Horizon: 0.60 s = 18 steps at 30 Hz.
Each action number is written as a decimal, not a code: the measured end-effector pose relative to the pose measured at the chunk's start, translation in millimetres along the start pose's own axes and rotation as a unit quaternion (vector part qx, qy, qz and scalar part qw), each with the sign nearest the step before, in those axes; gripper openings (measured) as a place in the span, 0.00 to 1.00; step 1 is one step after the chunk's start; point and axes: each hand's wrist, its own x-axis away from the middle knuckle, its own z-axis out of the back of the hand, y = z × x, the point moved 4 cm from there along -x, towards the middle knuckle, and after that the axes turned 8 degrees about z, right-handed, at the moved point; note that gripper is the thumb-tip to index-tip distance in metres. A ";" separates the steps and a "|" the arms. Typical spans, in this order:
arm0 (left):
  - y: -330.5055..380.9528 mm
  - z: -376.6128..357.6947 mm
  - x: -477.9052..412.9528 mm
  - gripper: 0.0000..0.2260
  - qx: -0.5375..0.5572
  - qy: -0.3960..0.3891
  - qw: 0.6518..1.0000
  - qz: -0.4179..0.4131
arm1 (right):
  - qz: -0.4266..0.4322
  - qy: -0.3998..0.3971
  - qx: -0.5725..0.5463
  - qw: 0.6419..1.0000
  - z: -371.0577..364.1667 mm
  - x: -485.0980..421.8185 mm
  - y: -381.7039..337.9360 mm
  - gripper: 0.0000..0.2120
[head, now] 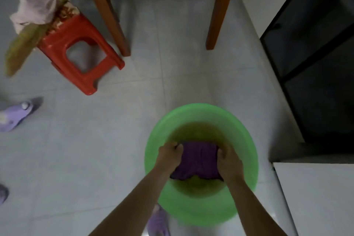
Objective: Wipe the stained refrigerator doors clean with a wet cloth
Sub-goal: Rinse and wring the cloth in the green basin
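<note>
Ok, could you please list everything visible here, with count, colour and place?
basin: 1, green, on the floor, bottom centre
cloth: 1, purple, inside the basin
stool: 1, red, on the floor, upper left
pink rag: 1, pink, above the stool
wooden legs: several, brown, top
slippers: 2, purple, one at the left edge, one at the basin's near side
fridge: 1, dark, right edge
white surface: 1, white, lower right
left hand: 1, bare, grips the cloth's left side
right hand: 1, bare, grips the cloth's right side
</note>
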 end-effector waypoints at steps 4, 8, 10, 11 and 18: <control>-9.6 -47.3 -29.3 0.15 -0.068 -0.095 0.993 -0.009 | 0.116 -0.102 0.194 0.969 -51.0 -16.9 -6.2 0.26; -23.2 -62.9 -43.1 0.13 -0.101 -0.016 0.995 -0.019 | 0.169 -0.088 0.328 0.925 -72.2 -17.0 -4.8 0.23; -27.6 -54.7 -39.8 0.12 -0.019 0.043 0.999 -0.014 | 0.215 -0.055 0.351 0.910 -66.4 -21.0 -1.7 0.24; -31.2 -48.4 -36.6 0.11 0.030 0.080 0.996 -0.007 | 0.209 -0.044 0.339 0.916 -61.3 -23.5 3.5 0.25; -40.2 -60.3 -1.4 0.12 0.363 -0.112 0.890 0.251 | 0.094 -0.077 -0.074 0.990 -52.9 7.7 -18.4 0.15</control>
